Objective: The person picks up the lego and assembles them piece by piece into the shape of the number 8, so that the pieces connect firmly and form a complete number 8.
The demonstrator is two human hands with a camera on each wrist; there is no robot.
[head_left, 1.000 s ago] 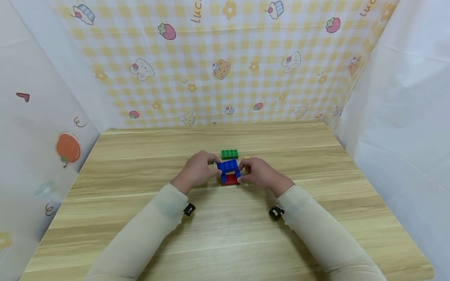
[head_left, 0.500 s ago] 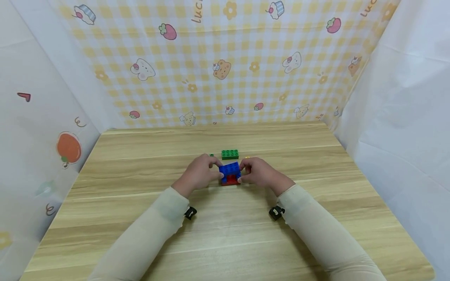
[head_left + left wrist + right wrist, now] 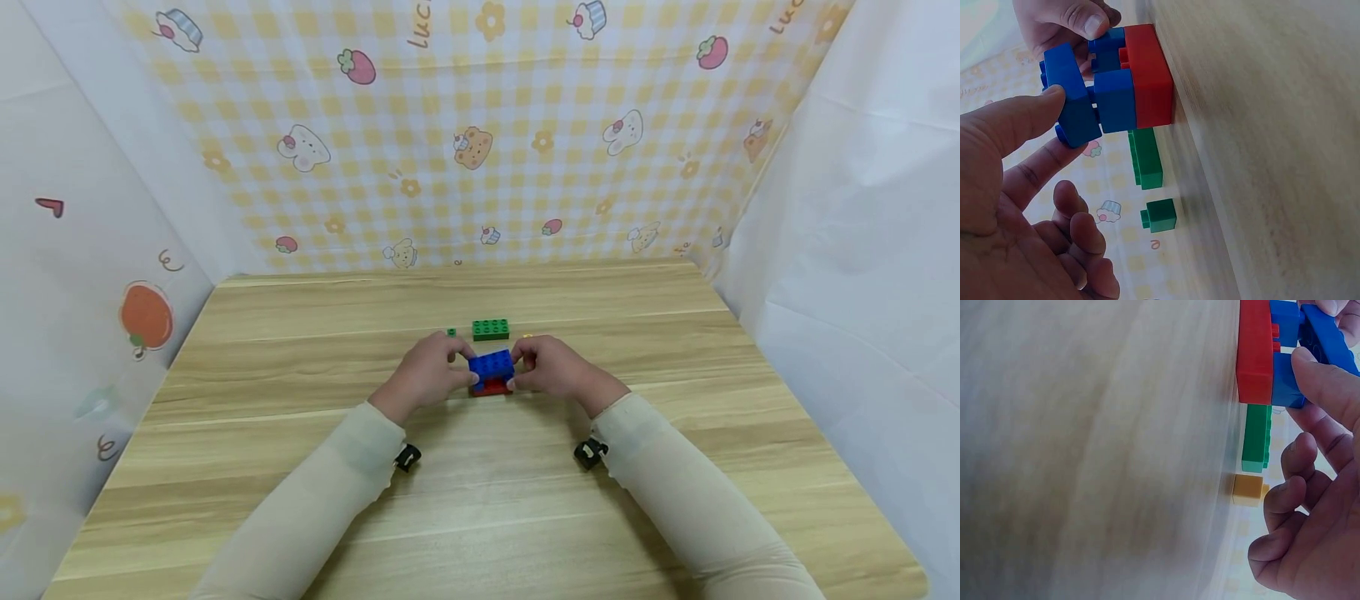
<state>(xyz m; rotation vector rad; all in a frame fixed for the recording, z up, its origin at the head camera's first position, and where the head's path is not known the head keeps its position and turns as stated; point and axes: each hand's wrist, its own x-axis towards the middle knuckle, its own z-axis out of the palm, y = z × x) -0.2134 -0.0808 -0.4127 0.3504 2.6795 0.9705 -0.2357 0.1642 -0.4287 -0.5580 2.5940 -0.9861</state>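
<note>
My left hand (image 3: 429, 371) pinches a long blue building brick (image 3: 491, 364) between thumb and index finger. Beneath it, a red brick (image 3: 492, 388) lies on the table with a small blue brick at each end. In the left wrist view, the long brick meets the studs of the left small blue brick (image 3: 1116, 100). Its other end tilts up, apart from the right small blue brick (image 3: 1286, 381) in the right wrist view. That small brick is pinched between thumb and index finger of my right hand (image 3: 558, 373); the other fingers curl loosely.
A long green brick (image 3: 491, 330) lies just behind the stack. To its left sits a small green brick (image 3: 452, 332), and to its right a small yellow-orange brick (image 3: 1247, 490). A patterned cloth (image 3: 420, 192) hangs behind the wooden table (image 3: 487, 508).
The long blue brick, held by my left hand, has come down and slightly right onto the small blue bricks, covering more of the red one. My right hand has stayed in place.
</note>
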